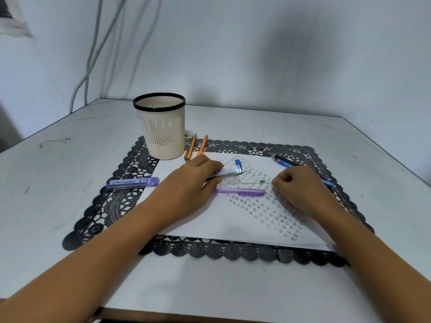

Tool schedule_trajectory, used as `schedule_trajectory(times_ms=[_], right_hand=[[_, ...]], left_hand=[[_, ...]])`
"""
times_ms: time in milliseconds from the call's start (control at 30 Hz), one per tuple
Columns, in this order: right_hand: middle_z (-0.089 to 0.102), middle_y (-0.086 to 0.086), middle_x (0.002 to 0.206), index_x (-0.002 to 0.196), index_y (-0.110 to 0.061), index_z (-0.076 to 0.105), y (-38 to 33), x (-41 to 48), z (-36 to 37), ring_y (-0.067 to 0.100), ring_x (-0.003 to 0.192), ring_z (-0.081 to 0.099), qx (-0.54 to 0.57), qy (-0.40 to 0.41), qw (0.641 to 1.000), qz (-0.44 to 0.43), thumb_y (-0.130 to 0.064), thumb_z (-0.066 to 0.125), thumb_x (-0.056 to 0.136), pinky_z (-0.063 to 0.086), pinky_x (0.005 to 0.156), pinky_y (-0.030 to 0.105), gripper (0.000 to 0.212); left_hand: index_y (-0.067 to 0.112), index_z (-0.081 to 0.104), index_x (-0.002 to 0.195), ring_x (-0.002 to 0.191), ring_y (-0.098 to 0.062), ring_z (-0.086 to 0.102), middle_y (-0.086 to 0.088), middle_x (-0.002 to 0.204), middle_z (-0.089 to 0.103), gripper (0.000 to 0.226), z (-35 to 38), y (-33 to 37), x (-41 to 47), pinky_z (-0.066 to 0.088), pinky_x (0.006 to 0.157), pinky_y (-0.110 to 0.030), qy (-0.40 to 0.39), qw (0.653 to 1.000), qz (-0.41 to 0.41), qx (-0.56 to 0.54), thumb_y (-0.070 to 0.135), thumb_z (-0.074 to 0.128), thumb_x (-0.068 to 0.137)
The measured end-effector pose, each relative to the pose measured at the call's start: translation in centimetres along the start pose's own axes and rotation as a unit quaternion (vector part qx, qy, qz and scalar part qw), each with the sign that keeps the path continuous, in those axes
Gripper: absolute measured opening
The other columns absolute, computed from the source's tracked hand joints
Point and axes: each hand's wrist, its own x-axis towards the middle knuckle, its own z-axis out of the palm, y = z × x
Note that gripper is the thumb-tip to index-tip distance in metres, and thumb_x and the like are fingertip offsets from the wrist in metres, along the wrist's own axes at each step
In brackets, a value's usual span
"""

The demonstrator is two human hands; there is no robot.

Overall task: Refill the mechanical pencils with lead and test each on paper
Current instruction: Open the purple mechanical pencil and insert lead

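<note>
lead case [229, 173], one of two, in left hand [189, 183]; one lead [253, 183] in right hand [300, 186]

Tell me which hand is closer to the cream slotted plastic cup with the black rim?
Left. The left hand lies just in front of the cream cup; the right hand is farther off to its right.

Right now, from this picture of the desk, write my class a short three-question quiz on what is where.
1. True or false: the purple pencil lies on the paper.
2. Which hand holds the clear lead tube? A left, B right.
3. Fill in: the orange pencils lie beside the slotted ____.
Key: 1 true; 2 A, the left hand; 3 cup.
</note>
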Motion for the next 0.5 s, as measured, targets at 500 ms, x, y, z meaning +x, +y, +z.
schedule_trajectory(times_ms=[500], right_hand=[[0.062,-0.003,0.069,0.080,-0.007,0.066,0.18,0.05,0.20,0.008,0.057,0.053,-0.037,0.019,0.999,-0.032,-0.020,0.053,0.092,0.042,0.056,0.018,0.022]], left_hand=[[0.008,0.058,0.115,0.090,-0.020,0.058,-0.004,0.105,0.058,0.027,-0.07,0.33,0.04,0.049,0.075,-0.035,-0.010,1.000,-0.002,0.002,0.018,0.056,0.090]])
